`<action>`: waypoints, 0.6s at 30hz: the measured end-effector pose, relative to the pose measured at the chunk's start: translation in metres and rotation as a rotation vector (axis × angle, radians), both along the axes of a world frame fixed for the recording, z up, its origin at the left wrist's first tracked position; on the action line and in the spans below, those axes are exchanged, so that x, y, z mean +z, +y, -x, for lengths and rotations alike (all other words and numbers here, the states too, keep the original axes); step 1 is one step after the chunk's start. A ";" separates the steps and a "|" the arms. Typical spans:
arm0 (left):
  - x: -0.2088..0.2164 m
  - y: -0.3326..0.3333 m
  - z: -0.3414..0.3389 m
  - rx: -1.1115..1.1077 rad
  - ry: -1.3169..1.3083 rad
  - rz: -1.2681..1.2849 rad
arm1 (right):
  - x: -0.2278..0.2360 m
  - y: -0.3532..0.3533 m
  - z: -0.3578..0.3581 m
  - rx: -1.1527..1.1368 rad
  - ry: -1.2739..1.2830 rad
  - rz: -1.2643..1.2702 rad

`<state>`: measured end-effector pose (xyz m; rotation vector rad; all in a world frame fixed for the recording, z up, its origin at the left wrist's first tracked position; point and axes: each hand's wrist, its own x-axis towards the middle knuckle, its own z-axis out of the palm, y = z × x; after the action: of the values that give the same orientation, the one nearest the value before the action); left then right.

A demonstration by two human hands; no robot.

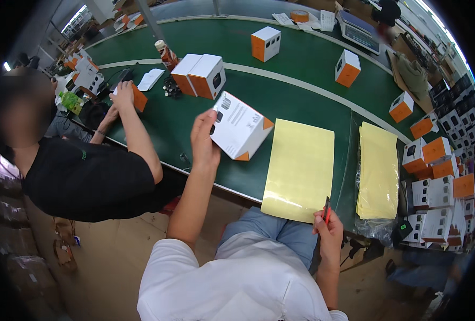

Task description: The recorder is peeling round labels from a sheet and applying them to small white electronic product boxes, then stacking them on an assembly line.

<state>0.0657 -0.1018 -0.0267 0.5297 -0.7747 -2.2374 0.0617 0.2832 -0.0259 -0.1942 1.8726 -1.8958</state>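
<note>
My left hand (204,140) grips a white and orange box (239,127) by its left side, tilted over the green table. Printed text, small pictures and a barcode show on its upper face; some of my fingers are hidden behind it. In my right hand (329,231) is a red utility knife (327,213), closed in the fingers, its dark tip pointing up and away from me. Just beyond that hand, a pale yellow sheet (299,166) lies at the table's near edge, partly under the knife.
More yellow sheets (378,171) lie stacked to the right, beside piled boxes (431,192). Two boxes (199,75) stand ahead near a bottle (166,55). Single boxes (266,44) sit on the belt beyond a pale rail. At left, a co-worker in black (93,176) handles another box.
</note>
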 end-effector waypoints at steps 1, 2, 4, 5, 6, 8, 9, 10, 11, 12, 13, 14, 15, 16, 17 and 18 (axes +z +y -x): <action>-0.001 -0.002 0.004 0.167 -0.052 0.386 | 0.000 0.000 0.003 0.004 0.004 -0.080; 0.000 -0.005 0.008 0.334 -0.087 0.786 | 0.001 -0.001 0.005 -0.017 0.027 -0.061; 0.005 -0.013 0.014 0.643 -0.335 1.633 | 0.001 -0.005 0.011 0.017 0.508 -0.379; 0.010 -0.016 0.016 0.556 -0.451 1.725 | 0.002 -0.003 0.012 -0.009 0.542 -0.384; 0.015 -0.017 0.017 0.566 -0.408 1.839 | 0.005 0.000 0.013 -0.022 0.389 -0.420; 0.023 -0.007 0.016 0.649 -0.616 1.935 | 0.007 0.005 0.016 -0.038 0.232 -0.461; 0.025 0.003 0.014 0.807 -0.743 2.003 | 0.008 0.008 0.019 -0.059 0.184 -0.319; 0.025 0.017 0.011 0.631 -0.604 2.027 | 0.007 0.011 0.023 -0.073 0.100 -0.198; 0.022 0.035 0.009 0.511 -0.440 1.971 | 0.007 0.013 0.026 -0.119 0.088 -0.222; 0.018 0.051 0.007 0.079 -0.367 2.014 | 0.006 0.016 0.029 -0.118 0.141 -0.188; 0.011 0.066 0.016 -0.167 -0.159 2.040 | 0.006 0.017 0.034 -0.114 0.267 -0.235; 0.004 0.081 0.022 -0.473 -0.145 2.075 | 0.005 0.019 0.037 -0.109 0.393 -0.279; -0.004 0.087 0.024 -0.556 -0.145 2.087 | 0.007 0.022 0.039 -0.100 0.326 -0.276; -0.011 0.091 0.028 -0.682 -0.186 2.117 | 0.008 0.025 0.039 -0.105 0.335 -0.276; -0.017 0.089 0.034 -0.635 -0.153 2.083 | 0.008 0.026 0.039 -0.144 0.295 -0.250; -0.022 0.083 0.040 -0.775 -0.134 2.017 | 0.009 0.027 0.038 -0.169 0.223 -0.240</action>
<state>0.0258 -0.0191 -0.0484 -0.7321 -2.8590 -0.7902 0.0237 0.3102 -0.0169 -0.1801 2.3134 -1.7959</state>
